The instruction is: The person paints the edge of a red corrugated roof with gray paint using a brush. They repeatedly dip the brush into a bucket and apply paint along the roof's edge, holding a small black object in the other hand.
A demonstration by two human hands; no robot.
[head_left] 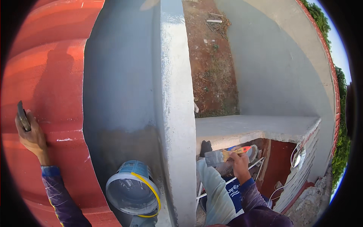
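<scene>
My right hand [241, 163] grips a wide paintbrush [223, 156] by its wooden, red-ended handle. Its flat, grey-stained bristles point left, over my leg and beside the white-topped wall [177, 83]. At the far left, my left hand [33, 138] rests on red ribbed metal roofing [60, 94]. Between its thumb and fingers is a small dark tool with a flat end [23, 116], whose exact kind I cannot make out. Between my arms, a bucket [120, 193] with a yellow handle stands tilted in the grey channel [121, 75], its inside coated with grey paint.
The channel floor is smooth grey, with a darker, rougher patch [128, 145] near the bucket. Right of the wall lies a drop to reddish ground [211, 72]. Below my right arm are a ladder's white rails [232, 181] and a blue container [233, 193]. A loose white cable [281, 187] hangs at right.
</scene>
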